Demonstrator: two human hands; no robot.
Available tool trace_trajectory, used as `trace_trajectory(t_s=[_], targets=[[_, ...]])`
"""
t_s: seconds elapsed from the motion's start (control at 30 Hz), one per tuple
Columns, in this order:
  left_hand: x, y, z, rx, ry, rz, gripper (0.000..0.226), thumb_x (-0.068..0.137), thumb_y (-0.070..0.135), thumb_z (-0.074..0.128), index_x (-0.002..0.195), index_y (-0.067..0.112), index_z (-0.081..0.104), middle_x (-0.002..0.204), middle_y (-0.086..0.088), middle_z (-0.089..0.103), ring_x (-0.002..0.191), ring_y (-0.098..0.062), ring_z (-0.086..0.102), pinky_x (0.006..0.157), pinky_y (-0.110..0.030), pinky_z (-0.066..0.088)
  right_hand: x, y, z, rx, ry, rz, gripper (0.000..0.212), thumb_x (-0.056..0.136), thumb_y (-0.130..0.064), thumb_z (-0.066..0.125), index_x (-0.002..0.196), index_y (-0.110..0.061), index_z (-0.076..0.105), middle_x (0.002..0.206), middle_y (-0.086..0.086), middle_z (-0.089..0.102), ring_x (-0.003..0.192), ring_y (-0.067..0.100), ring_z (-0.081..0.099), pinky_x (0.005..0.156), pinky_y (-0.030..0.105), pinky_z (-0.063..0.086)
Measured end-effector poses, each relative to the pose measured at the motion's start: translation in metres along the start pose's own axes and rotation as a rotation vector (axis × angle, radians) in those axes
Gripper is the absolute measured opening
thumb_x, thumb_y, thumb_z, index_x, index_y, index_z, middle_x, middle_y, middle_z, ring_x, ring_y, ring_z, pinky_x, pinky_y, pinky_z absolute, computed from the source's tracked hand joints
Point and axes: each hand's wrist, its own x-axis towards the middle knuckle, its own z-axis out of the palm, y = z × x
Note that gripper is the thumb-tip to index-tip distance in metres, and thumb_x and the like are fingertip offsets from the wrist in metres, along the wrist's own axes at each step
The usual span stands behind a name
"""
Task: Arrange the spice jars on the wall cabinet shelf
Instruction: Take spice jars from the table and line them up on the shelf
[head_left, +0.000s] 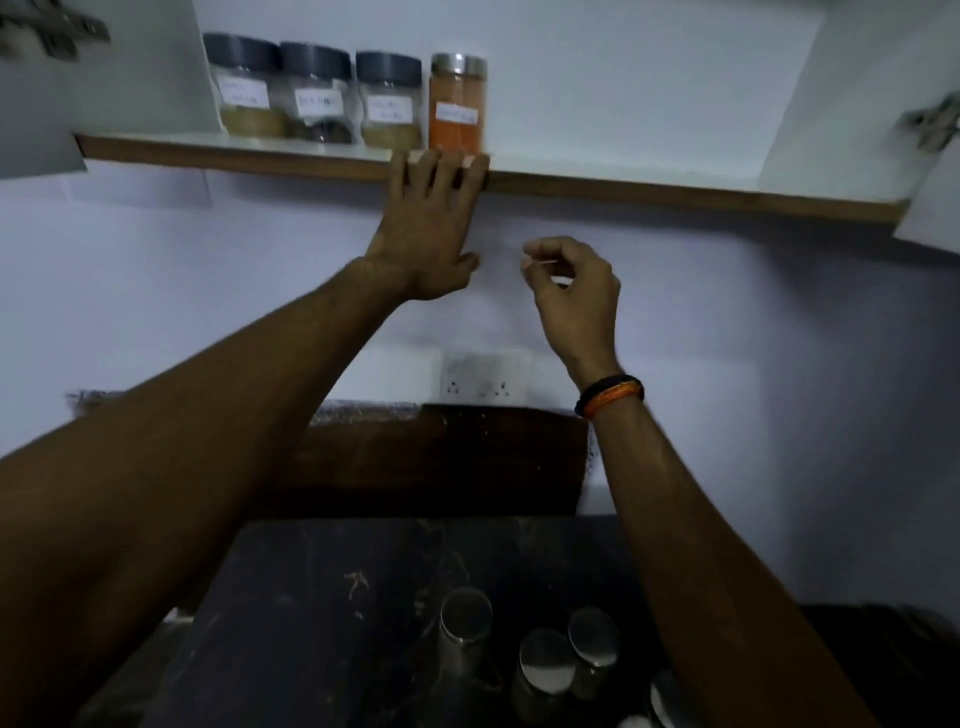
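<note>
Several labelled spice jars stand in a row at the left of the cabinet shelf (597, 184): three clear jars with dark lids (244, 88) (318, 96) (389, 101) and a tall steel-lidded jar of orange powder (458, 104). My left hand (428, 234) is raised with its fingers spread, fingertips resting on the shelf's wooden front edge just below the orange jar, holding nothing. My right hand (574, 291) hangs below the shelf with fingers loosely curled and nothing visible in it. More steel-lidded jars (465, 618) (545, 662) (592, 636) stand on the dark counter below.
The shelf to the right of the orange jar holds nothing. Open cabinet doors with hinges (930, 124) flank the shelf on both sides. A white wall socket (480, 382) sits above a dark wooden backsplash (441, 457). The dark counter (337, 597) lies beneath my arms.
</note>
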Motion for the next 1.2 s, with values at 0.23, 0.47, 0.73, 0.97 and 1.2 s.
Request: trace_trajectory(t_s=[0.23,0.47,0.73,0.97,1.2], targets=[[-0.106,0.088,0.067,-0.558,-0.295,0.196,0.081,0.091,0.036,0.059,0.159,0.02,0.019,0.167,-0.016,0.007,0.152,-0.037,0.012,0.12,-0.053,0.018,-0.095,0.065,-0.028,-0.053,-0.203,0.305,0.01,0.09,-0.015,0.072,0.098,-0.014,0.078,0.094,-0.005,0.076,0.085,-0.002,0.067,0.08,0.012,0.051],[-0.251,0.186,0.15,-0.801,-0.881,0.016,0.079,0.089,0.025,0.068,0.155,0.025,0.025,0.159,-0.008,0.027,0.143,-0.033,0.032,0.115,-0.046,0.033,-0.215,0.129,-0.061,-0.213,-0.353,0.655,0.007,0.094,-0.015,0.067,0.098,-0.018,0.072,0.092,-0.002,0.069,0.085,0.008,0.061,0.074,0.018,0.044],[-0.345,0.239,0.16,-0.999,-0.971,-0.083,0.067,0.09,0.026,0.066,0.15,0.016,0.039,0.149,-0.008,0.046,0.139,-0.024,0.042,0.117,-0.041,0.033,-0.312,0.163,-0.07,-0.479,-0.586,0.77,0.026,0.091,-0.015,0.069,0.117,-0.015,0.07,0.119,0.004,0.068,0.112,0.018,0.063,0.096,0.024,0.044],[-0.38,0.244,0.157,-1.025,-0.995,-0.171,0.065,0.092,0.022,0.064,0.15,0.015,0.036,0.152,-0.008,0.04,0.14,-0.023,0.037,0.115,-0.037,0.034,-0.346,0.179,-0.053,-0.726,-0.855,0.611,0.072,0.091,-0.039,0.069,0.153,-0.019,0.039,0.158,0.006,0.034,0.145,0.027,0.037,0.113,0.049,0.042],[-0.397,0.23,0.154,-1.076,-1.03,-0.291,0.063,0.089,0.012,0.064,0.146,0.017,0.039,0.147,-0.007,0.044,0.132,-0.021,0.048,0.107,-0.033,0.043,-0.356,0.189,-0.042,-0.834,-0.932,0.57,0.086,0.089,-0.062,0.061,0.157,-0.02,0.028,0.157,0.011,0.033,0.138,0.03,0.046,0.109,0.046,0.044]])
